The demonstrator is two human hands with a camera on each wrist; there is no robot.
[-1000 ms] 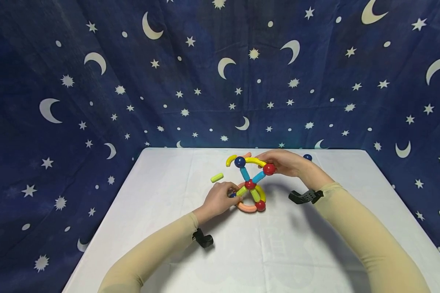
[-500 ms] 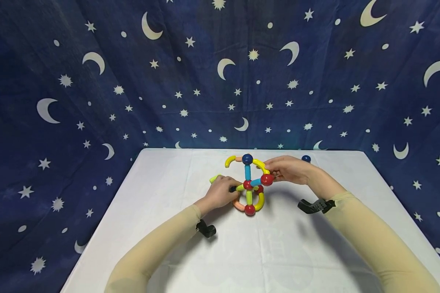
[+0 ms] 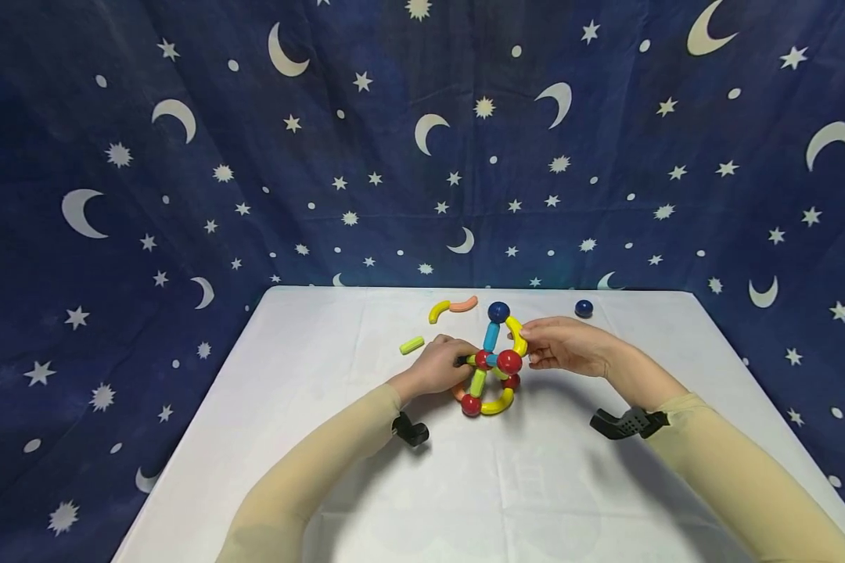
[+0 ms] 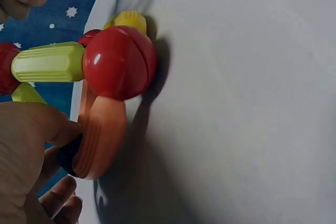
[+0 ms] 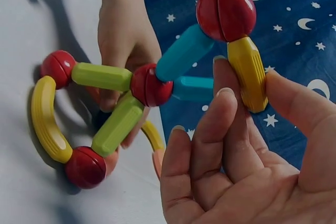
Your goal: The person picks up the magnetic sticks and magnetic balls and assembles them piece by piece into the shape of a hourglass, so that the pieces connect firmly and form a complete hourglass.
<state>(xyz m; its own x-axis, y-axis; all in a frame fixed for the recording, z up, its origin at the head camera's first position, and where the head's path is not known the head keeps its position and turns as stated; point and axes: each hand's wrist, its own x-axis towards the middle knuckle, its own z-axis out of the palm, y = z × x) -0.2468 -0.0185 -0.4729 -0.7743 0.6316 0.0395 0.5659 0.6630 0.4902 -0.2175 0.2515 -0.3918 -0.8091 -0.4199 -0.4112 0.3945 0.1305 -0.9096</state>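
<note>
A toy frame of magnetic balls and rods stands on the white table (image 3: 366, 469). Its ring base has red balls (image 5: 86, 167), curved yellow and orange rods (image 4: 101, 137) and a dark blue ball (image 4: 69, 156), which my left hand (image 3: 438, 367) pinches. Green rods (image 5: 102, 76) rise to a central red ball (image 5: 151, 85). From there, blue rods (image 5: 185, 52) reach an upper red ball (image 3: 510, 361) and a navy ball (image 3: 498, 312). A curved yellow rod (image 3: 517, 336) links those two, and my right hand (image 3: 566, 346) pinches it between thumb and fingers.
Behind the frame lie a loose yellow curved rod (image 3: 438, 311) touching an orange curved rod (image 3: 464, 305). A short green rod (image 3: 411, 345) is beyond my left hand. Another navy ball (image 3: 584, 308) sits at the back right. A star-and-moon curtain (image 3: 394, 156) hangs behind the table.
The whole frame has turned clockwise as seen from above: its upper red ball came nearer and the navy top ball shifted right. Both hands kept hold and moved slightly right.
</note>
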